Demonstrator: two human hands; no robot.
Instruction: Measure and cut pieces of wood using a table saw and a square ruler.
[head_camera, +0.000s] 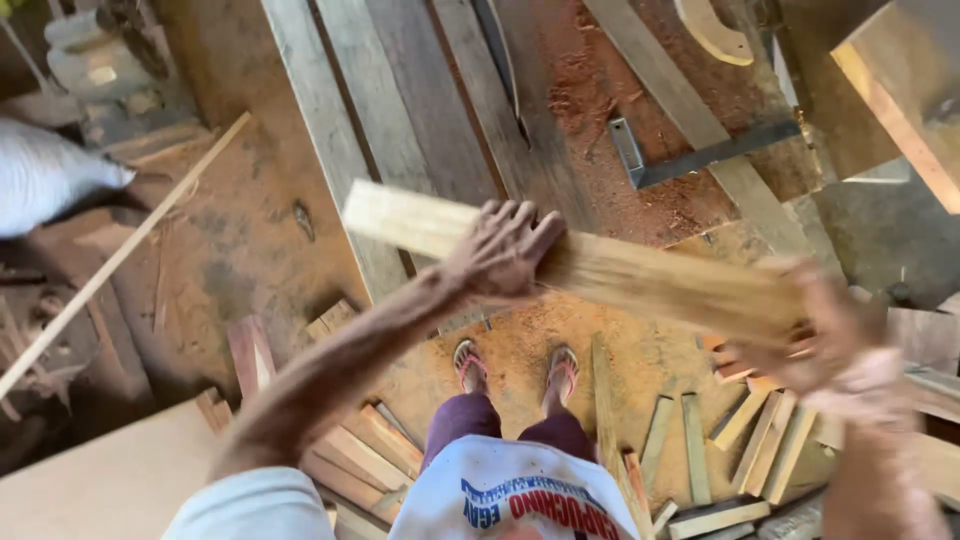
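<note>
Feet: two sandalled feet (517, 368) stand on a small bare patch of sawdust-covered floor (240, 250), hemmed by offcuts on both sides.
Offcuts: short pale wood scraps (745, 440) lie fanned to the right; flatter boards (350, 455) are stacked to the left.
Left hand: the left hand (503, 250) lies over the top of a pale plank (600, 268), fingers curled across its far edge, closed on it.
Right hand: the right hand (835, 335), blurred, closes around the plank's right end.
Plank: long, rough-sawn, straight-grained, held level above the floor, its left end free.
Beyond: grey weathered boards (400, 100) run away; a metal square (690, 155) lies in reddish sawdust.
</note>
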